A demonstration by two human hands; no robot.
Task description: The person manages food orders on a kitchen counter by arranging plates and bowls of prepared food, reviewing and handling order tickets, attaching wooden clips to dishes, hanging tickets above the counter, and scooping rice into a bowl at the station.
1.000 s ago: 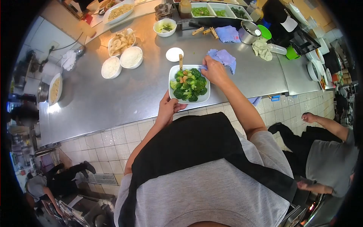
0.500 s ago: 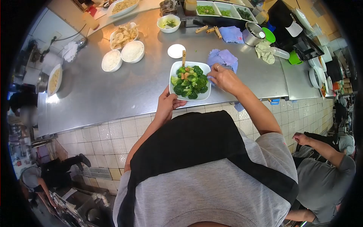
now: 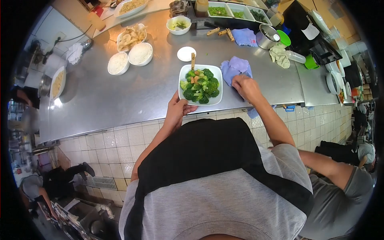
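Observation:
A square white bowl (image 3: 221, 86) stands near the front edge of the steel counter, filled with broccoli (image 3: 200, 86) and a few orange pieces. A wooden clothespin (image 3: 193, 59) is clipped upright on its far rim. My left hand (image 3: 179, 108) holds the bowl's near left corner, fingers at its underside. To the right of the bowl, apart from it, my right hand (image 3: 247, 89) is closed at the near edge of a crumpled blue cloth (image 3: 236, 66). The fingertips are partly hidden, but they appear to grip the cloth.
A small white plate (image 3: 187, 53) lies beyond the bowl. Two rice bowls (image 3: 141, 55) and a bowl of fried food (image 3: 131, 38) are at left. Clothespins (image 3: 224, 33), another blue cloth (image 3: 244, 37) and a metal pot (image 3: 268, 36) stand behind. A co-worker's arm (image 3: 326, 164) is close at right.
My right hand has moved right, away from the bowl's rim to the near edge of the cloth. My left hand stays on the bowl. The co-worker at right has come closer.

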